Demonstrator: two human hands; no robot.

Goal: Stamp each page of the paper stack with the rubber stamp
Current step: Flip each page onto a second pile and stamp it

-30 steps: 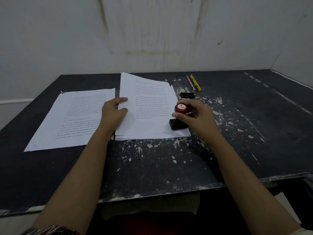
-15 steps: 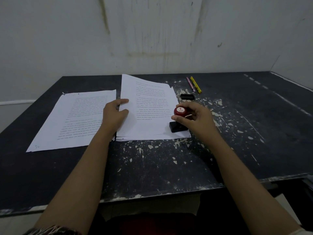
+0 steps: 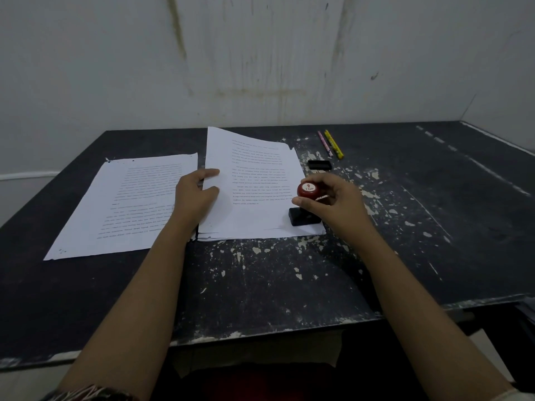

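Note:
A stack of printed white pages [image 3: 254,180] lies in the middle of the black table [image 3: 260,285]. Its top sheet curls up along the left edge, and my left hand [image 3: 195,195] pinches that edge between thumb and fingers. The rubber stamp [image 3: 306,204] has a red knob marked TOP and a black base that sits on the stack's lower right corner. My right hand [image 3: 333,202] grips the knob. Left of the stack, a second pile of printed pages [image 3: 124,206] lies flat.
A small black cap or ink pad [image 3: 319,164] lies just beyond the stack. A pink pen [image 3: 324,143] and a yellow pen [image 3: 333,143] rest farther back. The table surface is chipped and scuffed, with a stained wall behind and the table's front edge close to me.
The stamp stays pressed on the lower right corner of the stack. Both hands hold almost the same positions; only the camera view shifts slightly.

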